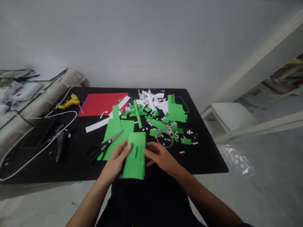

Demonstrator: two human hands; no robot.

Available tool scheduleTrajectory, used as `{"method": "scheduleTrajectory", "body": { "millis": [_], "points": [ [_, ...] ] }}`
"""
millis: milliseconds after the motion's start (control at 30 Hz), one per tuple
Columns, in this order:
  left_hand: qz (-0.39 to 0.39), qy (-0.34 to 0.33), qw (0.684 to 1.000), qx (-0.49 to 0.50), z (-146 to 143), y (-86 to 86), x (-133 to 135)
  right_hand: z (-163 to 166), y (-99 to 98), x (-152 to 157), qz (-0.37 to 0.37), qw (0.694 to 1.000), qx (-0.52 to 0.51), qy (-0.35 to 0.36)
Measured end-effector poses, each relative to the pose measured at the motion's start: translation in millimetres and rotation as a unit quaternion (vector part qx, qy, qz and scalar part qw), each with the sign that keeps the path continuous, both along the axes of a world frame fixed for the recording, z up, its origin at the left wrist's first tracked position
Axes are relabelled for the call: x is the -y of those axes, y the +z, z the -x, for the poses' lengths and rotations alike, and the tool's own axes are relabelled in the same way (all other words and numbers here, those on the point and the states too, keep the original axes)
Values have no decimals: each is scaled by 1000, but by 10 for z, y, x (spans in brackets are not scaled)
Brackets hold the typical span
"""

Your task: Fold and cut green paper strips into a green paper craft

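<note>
A folded stack of green paper (pixel 135 155) with slits cut in it is held over the near edge of the black table (pixel 208 164). My left hand (pixel 117 160) grips its left side, thumb on top. On the stack's right edge, my right hand (pixel 159 155) pinches it with thumb and fingers. Black-handled scissors (pixel 104 146) lie just left of my left hand on a green sheet (pixel 115 129). A roll of tape (pixel 164 139) sits right behind my right hand.
Green and white paper scraps (pixel 153 113) litter the table's middle and back. A red sheet (pixel 101 104), a yellow glue gun (pixel 69 101) with white cable, pliers (pixel 60 140) and a dark tablet (pixel 38 132) lie to the left. A white stool (pixel 233 115) stands right.
</note>
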State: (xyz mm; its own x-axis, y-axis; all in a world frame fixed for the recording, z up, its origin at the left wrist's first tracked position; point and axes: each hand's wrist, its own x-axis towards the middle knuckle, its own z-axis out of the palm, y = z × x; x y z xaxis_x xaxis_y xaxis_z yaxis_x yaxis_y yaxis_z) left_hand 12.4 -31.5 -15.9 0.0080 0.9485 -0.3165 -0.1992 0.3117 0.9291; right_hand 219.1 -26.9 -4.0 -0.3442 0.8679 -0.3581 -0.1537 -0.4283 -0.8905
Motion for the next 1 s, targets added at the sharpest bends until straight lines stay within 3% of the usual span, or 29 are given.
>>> {"method": "scheduleTrajectory", "body": {
  "millis": [267, 567, 767, 1000],
  "points": [
    [0, -37, 999, 30, -32, 38, 13, 102, -40, 4, -17, 1000, 5, -3],
    [-29, -48, 998, -9, -153, 73, 59, 138, -82, 28, -71, 995, 61, -31],
    [-16, -40, 999, -17, -129, 19, 61, 115, 12, 27, -64, 997, 37, 22],
    [-81, -37, 994, -68, -162, 30, 73, 128, 13, -12, -74, 995, 61, -4]
  ]
}}
